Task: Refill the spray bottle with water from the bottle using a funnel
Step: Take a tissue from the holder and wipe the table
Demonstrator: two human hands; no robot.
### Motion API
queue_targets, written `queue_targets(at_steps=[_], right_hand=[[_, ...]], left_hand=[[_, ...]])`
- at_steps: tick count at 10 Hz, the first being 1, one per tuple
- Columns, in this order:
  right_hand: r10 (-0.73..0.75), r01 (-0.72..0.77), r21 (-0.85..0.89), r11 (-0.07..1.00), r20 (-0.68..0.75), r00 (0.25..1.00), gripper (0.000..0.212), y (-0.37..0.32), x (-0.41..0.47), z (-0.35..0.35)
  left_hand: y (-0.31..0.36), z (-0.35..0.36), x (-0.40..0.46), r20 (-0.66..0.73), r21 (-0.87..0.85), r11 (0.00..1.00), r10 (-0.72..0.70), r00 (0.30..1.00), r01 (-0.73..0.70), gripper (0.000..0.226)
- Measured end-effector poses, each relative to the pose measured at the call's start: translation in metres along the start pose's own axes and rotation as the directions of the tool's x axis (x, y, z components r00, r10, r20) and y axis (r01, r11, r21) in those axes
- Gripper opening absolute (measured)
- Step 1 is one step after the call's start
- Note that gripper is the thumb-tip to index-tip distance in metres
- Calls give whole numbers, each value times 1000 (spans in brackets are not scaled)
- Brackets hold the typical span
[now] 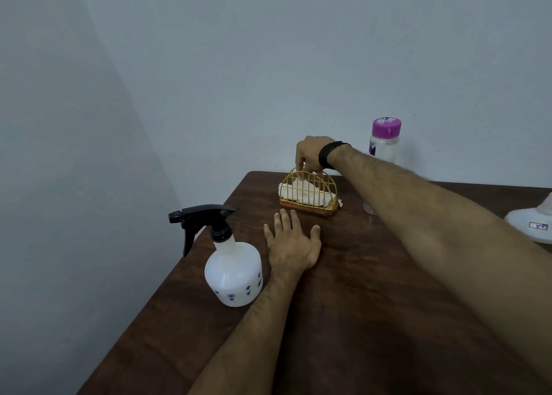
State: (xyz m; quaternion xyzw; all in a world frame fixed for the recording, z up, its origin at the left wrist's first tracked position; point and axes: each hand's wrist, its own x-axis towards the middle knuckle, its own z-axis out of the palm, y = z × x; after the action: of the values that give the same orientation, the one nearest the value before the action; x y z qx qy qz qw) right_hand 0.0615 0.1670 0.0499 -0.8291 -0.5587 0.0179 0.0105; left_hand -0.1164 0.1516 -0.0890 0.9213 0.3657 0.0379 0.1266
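Dark wooden table (373, 290) stands in a corner of pale blue-grey walls (209, 66). I see the spray bottle (233, 272) upright just beside my left hand (294, 245), which lies flat with fingers spread. My right hand (310, 155) reaches far and pinches a white tissue (301, 190) in the golden wire holder (309, 196). Behind my forearm stands the water bottle (385, 140) with a purple cap. At the right edge is a white funnel (534, 224).

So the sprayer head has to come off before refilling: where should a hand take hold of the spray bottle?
Probably the left hand, resting open beside it, should wrap the spray bottle round its wide white body from the right. It stands upright, and the black trigger head points left, leaving the collar free for the other hand.
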Motion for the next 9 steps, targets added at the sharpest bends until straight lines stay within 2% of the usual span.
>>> queue_targets(at_steps=[1,2,4,6,8,9], right_hand=[[-27,27,20,999,-4,1000,10,4,-2,1],[-31,40,149,988,-65,997,10,13,-4,-4],[-11,130,415,900,-277,961,10,10,-14,-27],[220,130,644,754,-434,874,10,9,-28,-38],[456,174,757,629,-541,707,10,13,-37,-46],[485,198,779,594,-544,685,7,15,-43,-49]], left_hand=[[0,0,0,0,6,1000,-5,1000,5,81],[1,0,-1,-9,13,1000,-11,1000,11,80],[1,-2,-4,3,2,1000,-13,1000,13,80],[2,-4,-6,-6,8,1000,-9,1000,9,80],[1,-3,-4,-16,2,1000,0,1000,0,81],[1,-3,-3,-27,-25,1000,-2,1000,1,82]])
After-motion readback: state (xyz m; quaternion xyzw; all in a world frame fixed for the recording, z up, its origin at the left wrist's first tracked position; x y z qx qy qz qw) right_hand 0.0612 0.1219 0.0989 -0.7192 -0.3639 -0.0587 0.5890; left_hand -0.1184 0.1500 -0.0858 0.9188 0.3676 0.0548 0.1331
